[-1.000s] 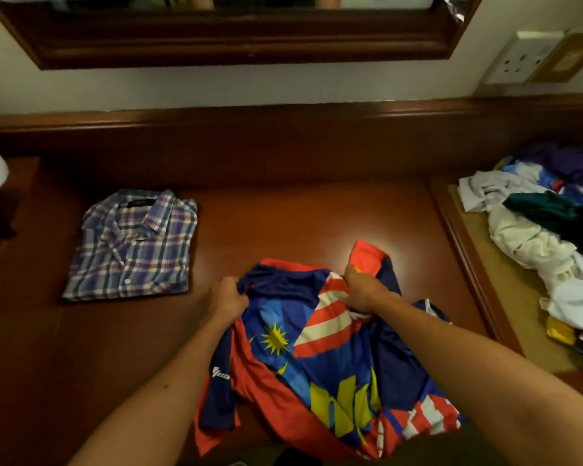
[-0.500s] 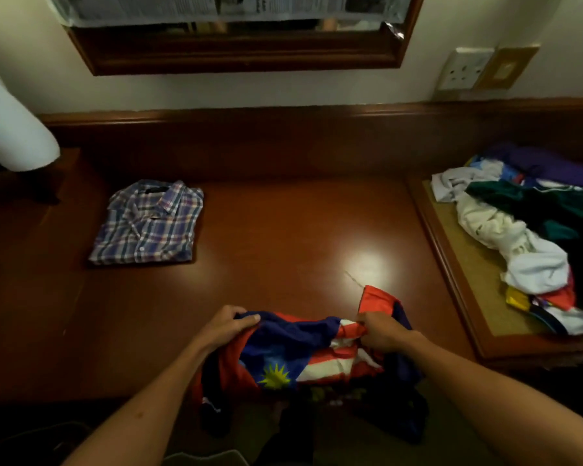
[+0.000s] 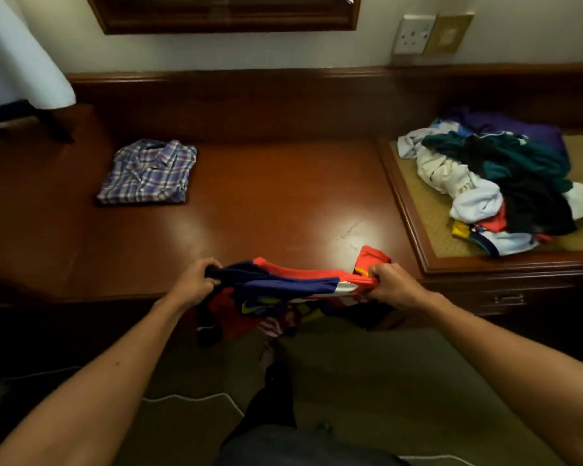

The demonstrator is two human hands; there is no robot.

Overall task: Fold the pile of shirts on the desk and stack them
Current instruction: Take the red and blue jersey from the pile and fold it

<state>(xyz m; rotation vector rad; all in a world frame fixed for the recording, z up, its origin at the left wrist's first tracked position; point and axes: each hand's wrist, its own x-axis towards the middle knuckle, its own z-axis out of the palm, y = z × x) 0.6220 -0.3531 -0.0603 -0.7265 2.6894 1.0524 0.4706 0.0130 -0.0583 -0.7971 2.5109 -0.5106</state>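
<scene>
Both hands are working one shirt right now. Left hand (image 3: 196, 284) is pinching the navy end of the multicolour jersey (image 3: 283, 284), right hand (image 3: 389, 284) is pinching the orange end, fingers curled tight round the fabric on both sides. The top edge is being held taut between the two grips, just over the near edge of the bench (image 3: 266, 196). The rest of the jersey is hanging off the front of the bench toward the floor, bunched and twisted, so I cannot tell which way the front is facing.

Step in hand, as I read it: opening out the second shirt before folding. Not a fold yet, the body is still a crumple below the held edge.

Stack so far: one folded plaid shirt (image 3: 147, 171) lying flat on the left of the bench, well apart from the hands. The unfolded pile of shirts (image 3: 495, 179) is sitting on the raised side section to the right, many garments tangled together. So the task is looking early, one done and most left.

Next move probably calls for:
- laying it flat on the open stretch of bench ahead, between the plaid shirt and the pile
- smoothing it flat before folding the sleeves in
- keeping both pinches at matching points, likely the shoulders, or it will be landing skewed

Risk: slick fabric sliding back off the glossy bench.
</scene>
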